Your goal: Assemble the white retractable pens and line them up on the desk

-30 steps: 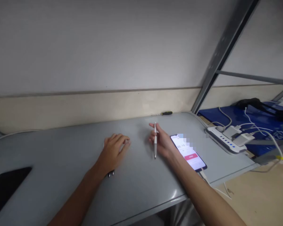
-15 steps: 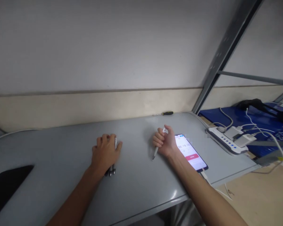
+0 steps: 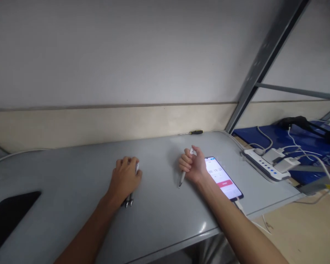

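My right fingers point(image 3: 184, 163) curled snugly around a pen point(image 3: 182, 178). My left fingers point(image 3: 123, 162) bent over more pens point(image 3: 131, 199); I couldn't tell if they gripped. Pressing softly seemed best, against rolling.

The table point(image 3: 159, 216) bears pens point(image 3: 131, 201), phone point(image 3: 217, 176), screwdriver point(image 3: 197, 132), power strip point(image 3: 265, 169).

One pen point(image 3: 182, 177) at five o'clock, at least two more pens point(image 3: 131, 200) at seven, one phone point(image 3: 223, 177) at four, one screwdriver point(image 3: 195, 132) at three, one power strip point(image 3: 261, 166), two chargers point(image 3: 286, 164) past three
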Available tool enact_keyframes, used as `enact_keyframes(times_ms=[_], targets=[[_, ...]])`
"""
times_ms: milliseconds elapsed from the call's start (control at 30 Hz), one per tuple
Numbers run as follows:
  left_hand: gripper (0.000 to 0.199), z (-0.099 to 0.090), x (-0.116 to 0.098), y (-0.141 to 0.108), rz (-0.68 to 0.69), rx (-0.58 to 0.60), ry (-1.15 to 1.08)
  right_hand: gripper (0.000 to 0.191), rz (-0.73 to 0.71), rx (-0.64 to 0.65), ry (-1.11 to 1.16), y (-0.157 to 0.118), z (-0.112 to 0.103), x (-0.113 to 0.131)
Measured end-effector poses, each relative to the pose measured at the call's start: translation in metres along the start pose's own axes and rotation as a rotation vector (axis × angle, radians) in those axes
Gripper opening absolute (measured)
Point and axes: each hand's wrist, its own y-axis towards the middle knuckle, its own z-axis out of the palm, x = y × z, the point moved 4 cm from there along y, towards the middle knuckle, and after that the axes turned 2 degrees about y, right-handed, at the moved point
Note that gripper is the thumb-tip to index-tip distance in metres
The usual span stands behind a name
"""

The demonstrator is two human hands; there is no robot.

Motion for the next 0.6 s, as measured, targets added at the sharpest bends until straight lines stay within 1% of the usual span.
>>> enact_keyframes(times_ms=[167, 300, 467, 600], targets=[[0.028, 0.0009, 0.0006, 0.0011, 0.004, -0.019, -0.006, 0.044, -0.012, 0.012, -0.012, 0.0, 0.0005, 0.0013], [0.031, 0.003, 0.0022, 0.0023, -0.004, 0.007, 0.01, 0.045, 0.0, 0.006, -0.001, -0.0006, 0.0024, 0.0014], [0.032, 0.0006, 0.0009, 0.0016, -0.018, 0.031, 0.001, 0.049, 0.017, -0.003, 0.018, -0.001, 0.0033, 0.0007], [0.033, -0.0015, -0.0003, 0.0007, -0.033, 0.02, 0.008, 0.046, 0.023, 0.01, 0.008, -0.0005, 0.0025, 0.0007]])
